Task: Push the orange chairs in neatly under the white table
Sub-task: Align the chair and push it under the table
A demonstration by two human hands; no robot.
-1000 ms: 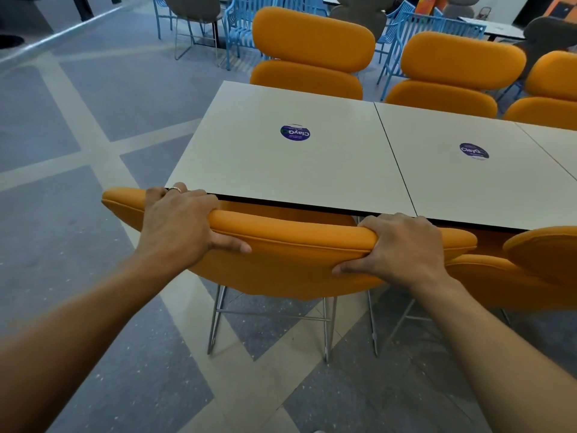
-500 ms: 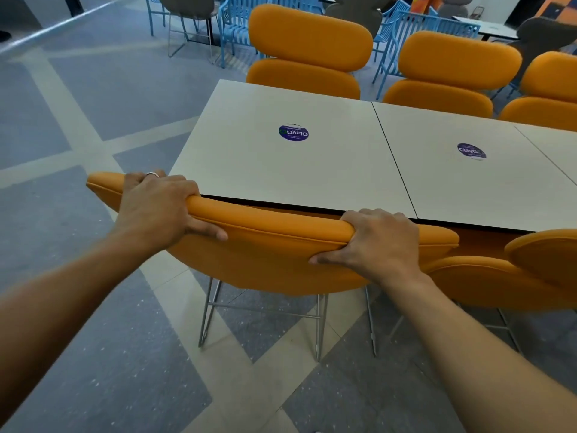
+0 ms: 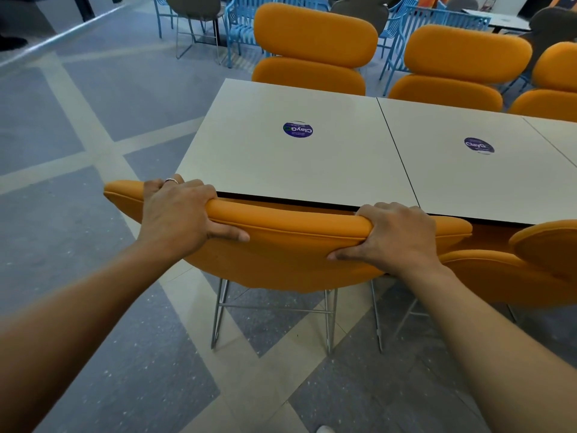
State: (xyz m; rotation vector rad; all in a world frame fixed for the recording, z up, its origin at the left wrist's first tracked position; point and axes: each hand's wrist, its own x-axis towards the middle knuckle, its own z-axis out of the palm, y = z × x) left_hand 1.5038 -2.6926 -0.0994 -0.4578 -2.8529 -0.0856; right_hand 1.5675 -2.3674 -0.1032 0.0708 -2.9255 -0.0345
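Now both hands, left hand (image 3: 175, 214) and right hand (image 3: 395, 235), clamp the orange chair's backrest (image 3: 290, 242), nudged leftward, nearly flush against the white table (image 3: 312, 164).

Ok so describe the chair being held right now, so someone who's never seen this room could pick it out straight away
Find the long white table with round purple stickers. On its near side, at the left end, stands an orange chair on thin metal legs. Unlike the other orange chairs around the table, it has both hands gripping the top of its backrest, the left hand wearing a ring and the right hand bare.
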